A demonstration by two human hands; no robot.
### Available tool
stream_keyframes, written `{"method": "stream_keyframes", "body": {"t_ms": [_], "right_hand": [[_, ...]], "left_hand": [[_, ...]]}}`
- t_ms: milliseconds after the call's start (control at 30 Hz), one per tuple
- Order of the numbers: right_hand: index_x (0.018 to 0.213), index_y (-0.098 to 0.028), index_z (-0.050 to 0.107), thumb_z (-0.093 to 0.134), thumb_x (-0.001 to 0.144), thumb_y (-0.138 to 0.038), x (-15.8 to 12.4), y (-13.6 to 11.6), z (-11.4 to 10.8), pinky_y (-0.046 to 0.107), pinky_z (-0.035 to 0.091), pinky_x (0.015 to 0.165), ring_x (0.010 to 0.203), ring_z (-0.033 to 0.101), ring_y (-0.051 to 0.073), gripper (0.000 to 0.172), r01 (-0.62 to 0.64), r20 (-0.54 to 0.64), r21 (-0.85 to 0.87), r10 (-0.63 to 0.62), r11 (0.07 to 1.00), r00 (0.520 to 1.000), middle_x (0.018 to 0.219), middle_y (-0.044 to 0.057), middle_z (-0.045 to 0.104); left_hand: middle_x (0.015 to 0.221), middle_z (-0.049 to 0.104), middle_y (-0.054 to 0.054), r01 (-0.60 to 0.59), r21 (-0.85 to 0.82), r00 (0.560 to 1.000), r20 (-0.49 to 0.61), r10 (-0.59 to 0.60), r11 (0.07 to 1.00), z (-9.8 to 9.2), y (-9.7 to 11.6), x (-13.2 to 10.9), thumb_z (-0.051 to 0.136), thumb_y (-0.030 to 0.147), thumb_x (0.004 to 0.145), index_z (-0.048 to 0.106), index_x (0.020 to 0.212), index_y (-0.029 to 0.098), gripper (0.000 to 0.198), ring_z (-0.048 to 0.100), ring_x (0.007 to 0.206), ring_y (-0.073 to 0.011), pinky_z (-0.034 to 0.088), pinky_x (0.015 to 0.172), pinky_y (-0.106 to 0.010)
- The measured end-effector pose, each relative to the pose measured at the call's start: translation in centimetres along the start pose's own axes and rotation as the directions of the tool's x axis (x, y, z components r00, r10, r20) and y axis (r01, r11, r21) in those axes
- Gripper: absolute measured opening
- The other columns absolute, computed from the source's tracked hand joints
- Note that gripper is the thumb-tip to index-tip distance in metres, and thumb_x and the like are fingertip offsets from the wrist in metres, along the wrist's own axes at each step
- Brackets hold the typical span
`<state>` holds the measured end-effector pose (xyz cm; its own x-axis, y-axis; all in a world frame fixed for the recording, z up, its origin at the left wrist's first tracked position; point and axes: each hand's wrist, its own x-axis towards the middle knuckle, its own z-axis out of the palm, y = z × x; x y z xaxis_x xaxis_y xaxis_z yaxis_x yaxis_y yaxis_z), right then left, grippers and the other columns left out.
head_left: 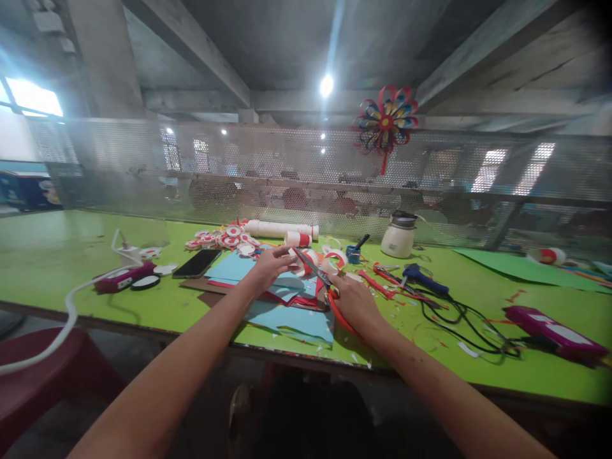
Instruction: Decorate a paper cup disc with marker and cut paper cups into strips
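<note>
My right hand [356, 303] is closed round the red handles of a pair of scissors [313, 266], whose metal blades point up and to the left. Close to the blade tips, the fingers of my left hand [270, 268] are pinched together. Whatever small, pale thing lies between them is too small to make out. Just behind the blades sit red-and-white paper rings [337, 258]. Beneath both hands lies a stack of light blue paper [234, 268] with red and brown sheets under it.
Round red-and-white pieces [232, 239] are heaped beside a white tube [282, 229]. A phone [197, 263] lies left of the paper. To the right are a blue glue gun [425, 279], black cables, a purple power strip [554, 331] and a white jug [398, 237]. Scraps litter the green table [167, 315].
</note>
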<state>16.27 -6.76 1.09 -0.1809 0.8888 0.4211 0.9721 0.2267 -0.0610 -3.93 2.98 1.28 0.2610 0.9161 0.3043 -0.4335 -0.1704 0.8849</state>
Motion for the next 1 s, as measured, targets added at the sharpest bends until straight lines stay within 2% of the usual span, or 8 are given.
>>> {"method": "stream_keyframes", "body": {"t_ms": [267, 400, 533, 633, 833, 1000], "right_hand": [[0.121, -0.02, 0.065, 0.049, 0.09, -0.026, 0.0, 0.1, 0.2, 0.03, 0.041, 0.073, 0.091, 0.066, 0.026, 0.036, -0.01, 0.002, 0.04, 0.01, 0.999, 1.0, 0.103, 0.012, 0.073], [0.117, -0.02, 0.068, 0.051, 0.087, -0.024, 0.5, 0.6, 0.7, 0.03, 0.041, 0.073, 0.09, 0.067, 0.026, 0.034, -0.056, 0.001, 0.06, 0.056, 0.997, 0.998, 0.1, 0.013, 0.074], [0.121, -0.017, 0.065, 0.046, 0.086, -0.014, 1.0, 1.2, 0.9, 0.031, 0.041, 0.074, 0.093, 0.067, 0.027, 0.04, -0.121, -0.034, 0.088, 0.125, 0.989, 0.992, 0.1, 0.014, 0.074], [0.117, -0.015, 0.066, 0.045, 0.085, -0.014, 1.1, 1.5, 0.8, 0.03, 0.041, 0.074, 0.093, 0.066, 0.027, 0.039, -0.15, -0.058, 0.12, 0.158, 0.981, 0.986, 0.102, 0.015, 0.073], [0.119, -0.015, 0.064, 0.047, 0.084, -0.014, 1.0, 1.4, 0.8, 0.028, 0.041, 0.083, 0.101, 0.061, 0.024, 0.039, -0.12, -0.099, 0.166, 0.137, 0.979, 0.986, 0.108, 0.012, 0.07], [0.125, -0.015, 0.06, 0.049, 0.083, -0.017, 0.8, 1.0, 1.0, 0.03, 0.042, 0.083, 0.099, 0.06, 0.025, 0.044, -0.056, -0.097, 0.165, 0.073, 0.985, 0.993, 0.107, 0.013, 0.068]], "left_hand": [[0.082, 0.072, -0.01, 0.014, -0.025, 1.0, -0.016, -0.014, 1.0, -0.4, -0.2, 0.3, 0.088, 0.014, 0.054, 0.069, 0.096, 0.009, 0.046, 0.068, 0.078, -0.0208, 0.053, 0.081, -0.041], [0.085, 0.072, -0.01, 0.031, -0.041, 1.0, -0.006, -0.031, 0.999, -0.4, -0.1, 0.4, 0.086, 0.013, 0.057, 0.068, 0.097, 0.009, 0.044, 0.069, 0.078, -0.0209, 0.054, 0.082, -0.042], [0.084, 0.071, -0.009, 0.04, -0.047, 0.999, 0.024, -0.039, 0.998, -0.2, 0.2, 0.1, 0.083, 0.012, 0.061, 0.066, 0.106, 0.01, 0.048, 0.07, 0.076, -0.0218, 0.055, 0.082, -0.044], [0.087, 0.071, -0.008, 0.022, -0.07, 0.998, 0.053, -0.018, 0.997, -0.2, 0.4, -0.1, 0.079, 0.011, 0.066, 0.064, 0.116, 0.013, 0.052, 0.07, 0.078, -0.0202, 0.055, 0.085, -0.043], [0.088, 0.073, -0.008, 0.015, -0.136, 0.998, 0.054, -0.007, 0.991, -0.2, 0.7, -0.1, 0.077, 0.013, 0.071, 0.067, 0.113, 0.012, 0.043, 0.07, 0.08, -0.0191, 0.054, 0.088, -0.041], [0.087, 0.072, -0.006, -0.026, -0.149, 0.999, 0.04, 0.032, 0.989, -0.6, 0.5, 0.4, 0.077, 0.014, 0.07, 0.068, 0.11, 0.014, 0.042, 0.069, 0.076, -0.018, 0.054, 0.087, -0.042]]}}
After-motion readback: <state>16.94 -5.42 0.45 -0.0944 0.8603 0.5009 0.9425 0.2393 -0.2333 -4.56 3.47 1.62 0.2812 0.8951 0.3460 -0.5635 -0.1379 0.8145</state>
